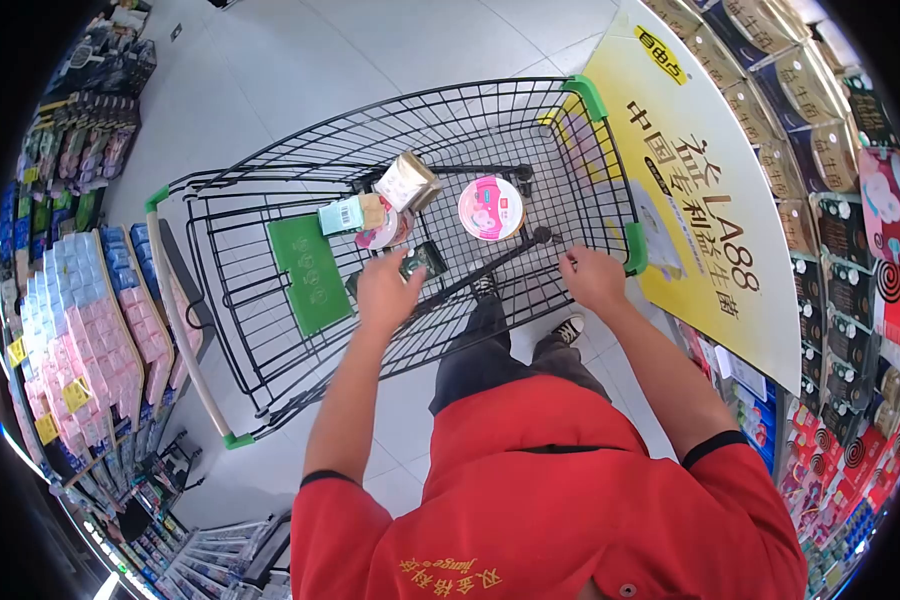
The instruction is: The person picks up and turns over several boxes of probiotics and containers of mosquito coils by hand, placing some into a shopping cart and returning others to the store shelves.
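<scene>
A black wire shopping cart (pixel 410 105) with green corners stands in front of me. My left hand (pixel 388 290) is over its near side, thumb and fingers apart, close to a dark green package (pixel 423 262). Beside that package lie a light blue pack (pixel 342 216), a partly hidden pink-and-white item (pixel 382 236) and a gold-and-white box (pixel 407 182). Further right in the basket is a round pink tub (pixel 492 208) with a printed lid. My right hand (pixel 594 280) is at the near rim by the right end, fingers curled; whatever it may hold is hidden.
A yellow-and-white display board (pixel 710 200) stands close to the cart's right end. Stocked shelves (pixel 835 290) line the right side. On the left, pink and blue packs (pixel 80 320) are stacked near the cart handle (pixel 192 340). Pale floor tiles (pixel 300 60) stretch beyond the cart.
</scene>
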`<state>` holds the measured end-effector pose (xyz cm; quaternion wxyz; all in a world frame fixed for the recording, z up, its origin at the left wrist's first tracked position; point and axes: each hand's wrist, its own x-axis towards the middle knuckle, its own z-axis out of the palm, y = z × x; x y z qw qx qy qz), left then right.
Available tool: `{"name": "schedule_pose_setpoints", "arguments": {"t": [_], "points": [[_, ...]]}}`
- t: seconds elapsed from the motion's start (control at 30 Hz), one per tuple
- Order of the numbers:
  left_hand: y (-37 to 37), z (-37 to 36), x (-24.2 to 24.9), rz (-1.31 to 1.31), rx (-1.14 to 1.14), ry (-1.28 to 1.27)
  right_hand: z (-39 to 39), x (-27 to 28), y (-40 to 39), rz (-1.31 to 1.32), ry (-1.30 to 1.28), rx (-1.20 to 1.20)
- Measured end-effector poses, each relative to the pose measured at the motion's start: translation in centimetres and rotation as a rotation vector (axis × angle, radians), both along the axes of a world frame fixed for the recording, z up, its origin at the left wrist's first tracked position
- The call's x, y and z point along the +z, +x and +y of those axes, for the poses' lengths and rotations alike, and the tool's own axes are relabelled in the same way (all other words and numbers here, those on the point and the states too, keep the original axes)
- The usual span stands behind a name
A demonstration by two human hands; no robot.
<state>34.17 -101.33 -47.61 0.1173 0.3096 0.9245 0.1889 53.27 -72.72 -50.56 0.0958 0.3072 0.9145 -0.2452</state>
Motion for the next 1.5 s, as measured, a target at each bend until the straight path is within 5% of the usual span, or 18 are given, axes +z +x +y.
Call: {"name": "schedule_pose_setpoints", "arguments": {"t": [0.27, 0.5, 0.77, 0.9, 0.97, 1.03, 1.13, 1.37, 1.4, 1.47, 1.5], "points": [[-15.7, 6.6, -11.0, 0.036, 0.031, -0.278, -2.2, 0.3, -1.7, -0.137, -0.023, -0.033], [-18.8, 10.9, -15.9, -0.034, 0.046, -0.449, -4.2, 0.6, -2.5, -0.165, -0.045, -0.091], [-18.2, 11.6, -14.5, -0.05, 0.077, -0.309, -5.4, 0.1, -2.6, -0.102, -0.053, -0.135], [-15.2, 10.2, -11.0, -0.072, 0.166, 0.111, -5.3, -0.1, -2.4, -0.073, -0.03, -0.121], [-13.9, 8.7, -9.8, -0.835, 0.367, 0.554, -5.1, 0.4, -3.0, -0.109, -0.048, -0.115], [-10.7, 7.4, -5.2, -1.285, 0.486, 1.003, -5.0, 0.8, -3.1, -0.142, -0.052, -0.11], [-7.1, 5.6, 1.0, -1.598, 0.354, 1.369, -4.6, 0.7, -3.5, -0.221, -0.077, -0.081], [-2.1, 4.9, 9.1, -1.735, 0.195, 1.615, -4.7, -1.2, -2.4, -0.133, -0.198, -0.027], [-1.6, 4.9, 9.5, -1.747, 0.172, 1.598, -4.2, -3.2, -2.0, 0.064, -0.525, -0.163], [-0.7, 4.9, 10.1, -1.77, 0.126, 1.565, -2.4, 1.6, -3.1, 0.263, -1.076, -0.5], [-0.4, 4.6, 9.4, -1.765, 0.117, 1.544, -1.5, 6.3, -4.3, 0.329, -1.11, -0.493]]}}
